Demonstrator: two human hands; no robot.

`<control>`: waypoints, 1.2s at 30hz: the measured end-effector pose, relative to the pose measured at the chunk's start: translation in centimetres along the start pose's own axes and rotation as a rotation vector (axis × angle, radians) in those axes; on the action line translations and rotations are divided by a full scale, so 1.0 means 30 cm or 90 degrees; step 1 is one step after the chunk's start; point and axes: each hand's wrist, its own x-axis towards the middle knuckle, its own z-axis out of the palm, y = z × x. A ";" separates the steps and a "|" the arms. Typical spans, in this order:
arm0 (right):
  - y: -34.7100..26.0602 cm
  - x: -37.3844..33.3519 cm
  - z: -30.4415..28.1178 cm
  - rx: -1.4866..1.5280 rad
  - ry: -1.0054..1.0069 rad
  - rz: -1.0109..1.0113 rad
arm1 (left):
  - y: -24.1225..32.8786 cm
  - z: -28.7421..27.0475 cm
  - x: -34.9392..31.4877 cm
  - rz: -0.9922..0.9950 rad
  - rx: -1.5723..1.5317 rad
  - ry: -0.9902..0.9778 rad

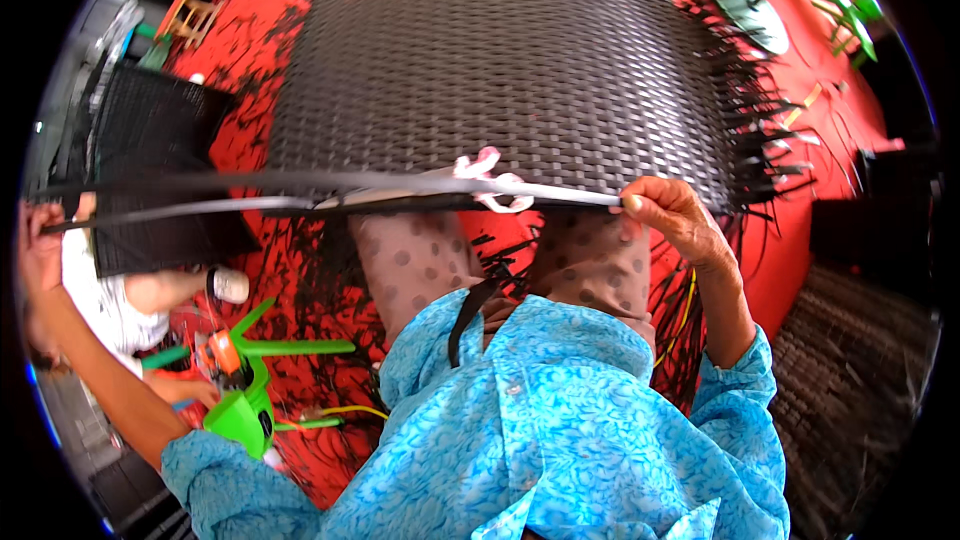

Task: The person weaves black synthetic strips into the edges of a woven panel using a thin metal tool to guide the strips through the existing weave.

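A large panel of dark woven wicker (500, 70) lies in front of me, its near edge over my knees. Along that edge runs a long flat dark strip (180, 210), shiny grey where light falls on it. At the far left my left hand (42, 245) grips the strip with bent fingers. Near the panel's right corner my right hand (680, 225) pinches it between thumb and fingers. A pinkish-white twisted band or ribbon (510, 202) sits at the middle of the near edge, partly crossed by the strip.
Loose strip ends (755, 120) stick out from the panel's right side. Black offcuts litter the red floor (810, 120). At left are a green plastic stool (245, 415), an orange-and-black tool (222, 352) and another person's leg (165, 292) beside a dark woven piece (150, 160).
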 end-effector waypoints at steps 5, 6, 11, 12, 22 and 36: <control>-0.161 0.236 0.281 -0.157 -0.072 -0.062 | -0.341 -0.110 -0.269 0.107 0.990 0.241; -0.189 0.265 0.335 -0.184 -0.067 -0.075 | -0.369 0.134 -0.349 0.197 0.967 0.273; -0.230 0.410 0.535 -0.269 -0.195 -0.296 | -0.460 0.964 -0.661 0.244 0.561 -0.212; -0.259 0.421 0.565 -0.267 -0.211 -0.295 | -0.463 1.036 -0.692 0.210 0.528 -0.296; -0.293 0.476 0.612 -0.328 -0.145 -0.126 | -0.683 1.046 -0.709 -0.191 0.264 -0.242; -0.046 0.404 0.422 -0.632 0.149 -0.330 | -0.788 1.058 -0.660 0.042 0.649 -0.213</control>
